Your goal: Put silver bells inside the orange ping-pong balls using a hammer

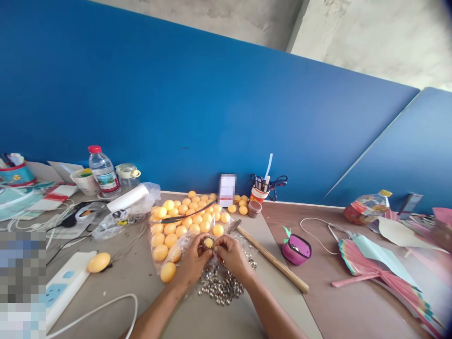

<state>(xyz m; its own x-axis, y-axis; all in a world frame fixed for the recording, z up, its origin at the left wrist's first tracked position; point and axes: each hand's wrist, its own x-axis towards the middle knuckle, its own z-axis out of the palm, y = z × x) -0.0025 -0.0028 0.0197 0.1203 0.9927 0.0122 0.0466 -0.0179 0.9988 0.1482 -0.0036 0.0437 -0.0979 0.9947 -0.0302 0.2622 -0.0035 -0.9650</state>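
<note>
Both my hands meet over the table's middle. My left hand (193, 259) and my right hand (231, 254) pinch one orange ball (209, 243) with a small metal ring around it between their fingertips. Below them lies a heap of small shiny metal pieces (221, 285) on clear plastic. Behind the hands sits a pile of several orange balls (183, 219) in an open plastic bag. One ball (168, 271) lies by my left wrist.
A hammer with a wooden handle (273, 260) lies to the right. Pink pouch (296, 249), paper cup with scissors (259, 193), water bottle (103, 173), power strip (67, 285) with a ball (99, 262), white cable (102, 308), folded paper fans (381, 270), oil bottle (367, 206).
</note>
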